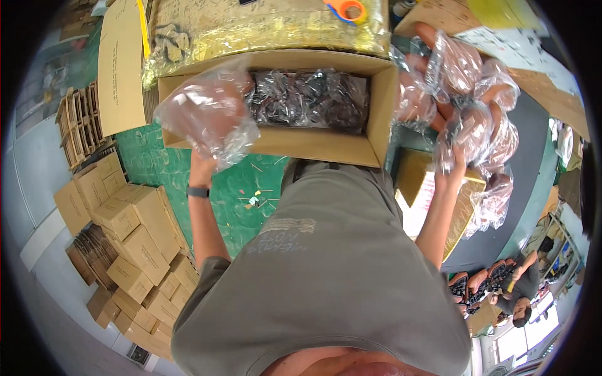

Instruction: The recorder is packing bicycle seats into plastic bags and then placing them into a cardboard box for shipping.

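In front of me is an open cardboard box (276,141) holding several dark items in clear plastic bags (307,100). Over its left end, my left hand (204,164) grips a reddish-brown item in a clear plastic bag (210,109); the bag covers most of the fingers. The item's exact kind is hard to make out through the shiny wrap. To the right, my right hand (453,168) is closed on another bagged reddish-brown item (471,128), at the near side of a pile of similar bagged items (454,62).
A tape-wrapped carton (263,28) lies beyond the box, with an orange and blue tape roll (346,10) on it. Cardboard cartons (141,250) are stacked at left on the green floor (144,156). A gold-edged carton (464,216) stands by my right forearm. A co-worker (523,288) works at lower right.
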A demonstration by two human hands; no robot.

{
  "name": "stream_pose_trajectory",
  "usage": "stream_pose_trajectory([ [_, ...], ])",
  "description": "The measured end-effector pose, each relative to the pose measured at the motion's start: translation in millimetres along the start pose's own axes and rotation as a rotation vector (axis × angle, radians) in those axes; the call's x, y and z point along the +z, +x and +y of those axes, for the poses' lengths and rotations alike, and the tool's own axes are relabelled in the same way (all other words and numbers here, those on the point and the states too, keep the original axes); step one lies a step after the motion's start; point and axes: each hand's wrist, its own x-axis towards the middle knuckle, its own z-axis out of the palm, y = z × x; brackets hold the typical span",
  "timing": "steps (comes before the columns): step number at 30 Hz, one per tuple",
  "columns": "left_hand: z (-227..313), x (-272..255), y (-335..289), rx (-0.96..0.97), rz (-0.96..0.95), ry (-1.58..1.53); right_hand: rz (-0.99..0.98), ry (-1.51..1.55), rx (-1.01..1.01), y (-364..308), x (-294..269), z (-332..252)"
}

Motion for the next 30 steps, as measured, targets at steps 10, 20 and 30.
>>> stream_pose_trajectory([
  [10, -111.6, 68.0, 336.5, 0.612, -1.013, 1.936, -0.428, -0.916, 0.322, -139.8, 176.3, 156.9],
  [20, -217.5, 61.7, 365.9, 1.131, -0.468, 1.674, -0.269, -1.119, -0.321, 28.9, 181.2, 586.9],
  [30, -221.5, 42.7, 297.0, 0.124, -0.068, 1.131, -0.979, -1.888, 0.207, 53.8, 209.7, 511.0],
])
